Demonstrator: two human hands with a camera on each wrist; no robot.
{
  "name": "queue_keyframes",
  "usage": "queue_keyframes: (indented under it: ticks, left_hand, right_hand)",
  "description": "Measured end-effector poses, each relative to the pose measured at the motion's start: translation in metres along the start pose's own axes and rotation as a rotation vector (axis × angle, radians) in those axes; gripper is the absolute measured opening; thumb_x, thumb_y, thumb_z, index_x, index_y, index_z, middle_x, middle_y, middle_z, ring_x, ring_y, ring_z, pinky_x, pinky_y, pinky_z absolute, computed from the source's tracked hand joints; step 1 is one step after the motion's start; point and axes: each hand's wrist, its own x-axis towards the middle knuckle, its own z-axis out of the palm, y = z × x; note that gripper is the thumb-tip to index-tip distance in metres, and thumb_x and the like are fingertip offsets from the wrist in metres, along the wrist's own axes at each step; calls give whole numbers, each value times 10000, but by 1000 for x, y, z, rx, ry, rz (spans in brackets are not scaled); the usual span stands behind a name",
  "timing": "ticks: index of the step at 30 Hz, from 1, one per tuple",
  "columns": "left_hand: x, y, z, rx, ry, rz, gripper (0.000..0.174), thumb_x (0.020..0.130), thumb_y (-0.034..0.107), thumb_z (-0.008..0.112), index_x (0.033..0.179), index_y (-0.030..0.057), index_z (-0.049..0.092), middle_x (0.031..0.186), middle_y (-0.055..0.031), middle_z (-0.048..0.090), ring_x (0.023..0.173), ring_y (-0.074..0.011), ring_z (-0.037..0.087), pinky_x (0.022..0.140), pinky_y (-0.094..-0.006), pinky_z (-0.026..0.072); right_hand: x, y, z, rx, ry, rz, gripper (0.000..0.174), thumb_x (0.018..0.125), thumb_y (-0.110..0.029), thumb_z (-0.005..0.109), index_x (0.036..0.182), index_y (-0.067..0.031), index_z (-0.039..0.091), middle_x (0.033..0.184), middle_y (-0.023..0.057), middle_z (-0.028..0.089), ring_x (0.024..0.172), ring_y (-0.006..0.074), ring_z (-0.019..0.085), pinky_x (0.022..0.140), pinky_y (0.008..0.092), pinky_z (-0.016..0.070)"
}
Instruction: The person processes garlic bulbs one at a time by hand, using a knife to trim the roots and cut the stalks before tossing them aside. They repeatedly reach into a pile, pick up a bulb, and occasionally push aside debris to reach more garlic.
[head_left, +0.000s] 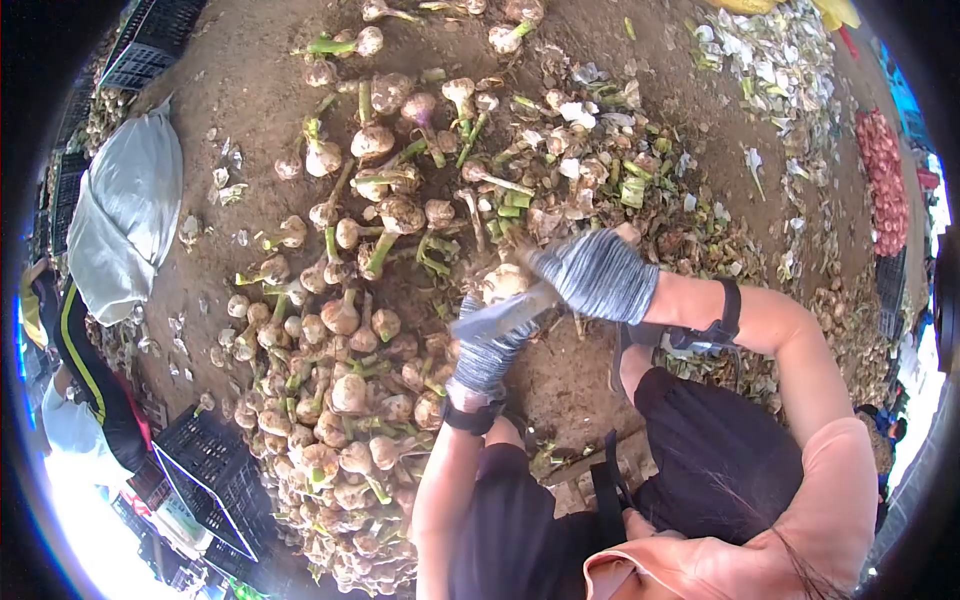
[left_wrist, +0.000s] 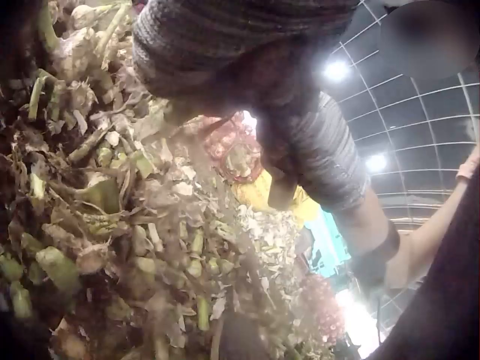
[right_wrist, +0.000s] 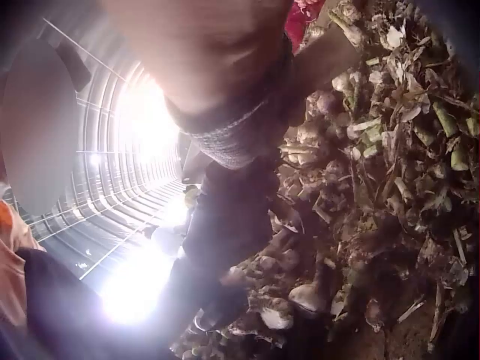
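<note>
My left hand (head_left: pixel 487 360), in a grey striped knit glove, grips a garlic bulb (head_left: pixel 505 281) low in front of my knees. In a matching glove, my right hand (head_left: pixel 598 275) holds a knife (head_left: pixel 497 318) by its handle. Its broad grey blade lies across the front of the left hand, just below the bulb, and hides part of the fingers. In the left wrist view both gloves show dark and close together above a heap of trimmings (left_wrist: pixel 112 247). The right wrist view is dim around the right glove (right_wrist: pixel 232 142), with the fingers mostly in shadow.
Garlic bulbs with stems (head_left: pixel 350 395) pile up along my left side, others lie ahead. Cut stems and husks (head_left: pixel 640 170) cover the ground ahead right. A white sack (head_left: pixel 125 215) and black crate (head_left: pixel 215 480) stand left; a red net bag (head_left: pixel 880 185) stands right.
</note>
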Motion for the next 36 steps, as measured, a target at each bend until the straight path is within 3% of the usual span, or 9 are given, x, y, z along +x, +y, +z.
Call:
queue_keyframes:
  ticks: [9, 13, 16, 19, 20, 23, 24, 32, 36]
  left_hand:
    - [19, 41, 11, -350, -23, -52, 396, 732, 140, 734, 1081, 36, 580, 963, -44, 650, 834, -157, 619, 714, -289, 504]
    - [10, 49, 20, -322, -103, -179, 453, 695, 109, 766, 1070, 35, 523, 948, -45, 618, 876, -141, 586, 790, -281, 484]
    - [17, 54, 13, -262, -121, -136, 494, 691, 141, 785, 1090, 32, 514, 962, -46, 621, 885, -138, 589, 794, -288, 489]
    - [17, 46, 5, -338, -117, -297, 555, 665, 147, 812, 1106, 25, 499, 995, -54, 616, 906, -156, 586, 814, -298, 480]
    - [15, 37, 3, -308, -151, -189, 592, 798, 232, 703, 1255, 7, 402, 1212, -125, 525, 1067, -196, 540, 909, -318, 452]
    - [15, 23, 5, -230, -195, -114, 544, 824, 218, 650, 1256, 3, 398, 1218, -137, 515, 1072, -207, 539, 911, -322, 452]
    - [13, 23, 4, -211, -202, -117, 528, 833, 213, 632, 1256, 1, 397, 1220, -141, 512, 1073, -211, 539, 912, -324, 452]
    - [9, 1, 0, -88, -292, -157, 413, 903, 175, 490, 1256, -12, 389, 1237, -172, 486, 1085, -241, 537, 918, -336, 452]
    - [5, 32, 7, -219, -39, -94, 462, 733, 119, 727, 1133, 25, 515, 983, -68, 623, 864, -169, 615, 770, -296, 510]
  right_hand:
    - [-1, 19, 8, -71, 7, 60, 230, 889, -214, 460, 960, -8, 536, 546, 94, 523, 504, 240, 583, 426, 364, 459]
    - [-3, 36, -9, 537, -227, 565, 250, 833, -143, 538, 1033, 4, 560, 676, 187, 602, 595, 322, 618, 510, 382, 494]
    - [-12, 49, -6, 127, -120, 524, 249, 808, -103, 568, 1037, -6, 582, 711, 161, 621, 636, 320, 623, 554, 369, 506]
    - [-40, 51, 26, 636, 2, 328, 351, 915, -229, 453, 1133, 38, 518, 965, 146, 617, 832, 252, 624, 687, 353, 551]
    - [-43, 47, 35, 614, -2, 261, 337, 919, -219, 450, 1132, 34, 518, 900, 137, 617, 779, 249, 626, 640, 350, 545]
    - [-11, 3, -25, 305, -248, 159, 294, 916, -187, 450, 1112, 18, 526, 666, 108, 593, 590, 250, 619, 479, 350, 505]
    - [-12, -1, -17, 128, -49, 25, 259, 876, -143, 474, 1081, 3, 537, 536, 88, 514, 480, 264, 570, 396, 372, 433]
    - [-11, 6, -2, 22, -83, 28, 227, 886, -170, 452, 1003, -1, 547, 545, 107, 533, 503, 269, 580, 426, 392, 443]
    - [-16, 28, 3, 168, -171, 277, 234, 915, -179, 449, 1054, -13, 538, 595, 103, 579, 542, 250, 608, 504, 383, 505]
